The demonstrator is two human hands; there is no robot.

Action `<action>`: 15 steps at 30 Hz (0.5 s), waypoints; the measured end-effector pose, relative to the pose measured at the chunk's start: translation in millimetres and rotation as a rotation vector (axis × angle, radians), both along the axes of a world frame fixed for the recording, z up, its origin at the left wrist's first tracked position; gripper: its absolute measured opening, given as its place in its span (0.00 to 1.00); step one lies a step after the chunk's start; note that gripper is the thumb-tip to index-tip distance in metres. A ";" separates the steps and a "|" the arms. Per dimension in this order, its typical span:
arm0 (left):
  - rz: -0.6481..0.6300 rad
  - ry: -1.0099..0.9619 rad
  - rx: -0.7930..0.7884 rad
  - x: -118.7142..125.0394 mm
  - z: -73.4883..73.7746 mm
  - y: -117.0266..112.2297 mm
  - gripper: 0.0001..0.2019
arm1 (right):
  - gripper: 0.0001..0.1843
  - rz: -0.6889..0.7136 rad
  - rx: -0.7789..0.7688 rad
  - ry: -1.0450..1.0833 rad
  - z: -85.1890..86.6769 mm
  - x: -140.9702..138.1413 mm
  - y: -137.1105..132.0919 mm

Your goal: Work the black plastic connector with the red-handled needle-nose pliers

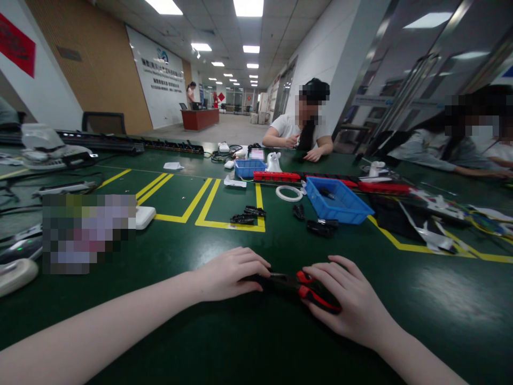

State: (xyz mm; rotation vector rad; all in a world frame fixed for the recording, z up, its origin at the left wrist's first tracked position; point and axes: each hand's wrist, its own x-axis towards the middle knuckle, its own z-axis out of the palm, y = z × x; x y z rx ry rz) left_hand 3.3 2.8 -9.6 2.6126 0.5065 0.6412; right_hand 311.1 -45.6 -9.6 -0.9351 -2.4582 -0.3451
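Low over the near part of the green table, my right hand (352,305) is closed round the red-and-black handles of what look like scissors (310,294). Their dark end points left toward my left hand (236,272). The fingers and thumb of that hand are curled together over this dark front end, and its tip is hidden between them. Beyond my hands lie small black plastic parts (242,218), more black parts (321,227) and a single black piece (298,212).
A blue bin (340,206) holds a dark item, with a white tape ring (289,193) beside it. Behind stand a smaller blue bin (249,169) and red strips (276,176). A white box (145,217) lies left. A co-worker (300,133) sits opposite; others sit at right.
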 end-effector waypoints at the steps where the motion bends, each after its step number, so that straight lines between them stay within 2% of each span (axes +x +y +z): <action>1: 0.002 0.000 -0.001 0.2 -0.2 0.2 0.12 | 0.21 0.000 0.009 -0.002 1.4 -0.6 -0.2; 6: -0.001 -0.003 -0.026 1.1 -0.4 1.1 0.12 | 0.19 0.003 0.045 -0.022 6.4 -3.4 -1.2; 15: -0.014 0.000 -0.019 0.2 -1.1 1.5 0.12 | 0.20 0.003 0.037 0.004 -1.3 -0.2 0.2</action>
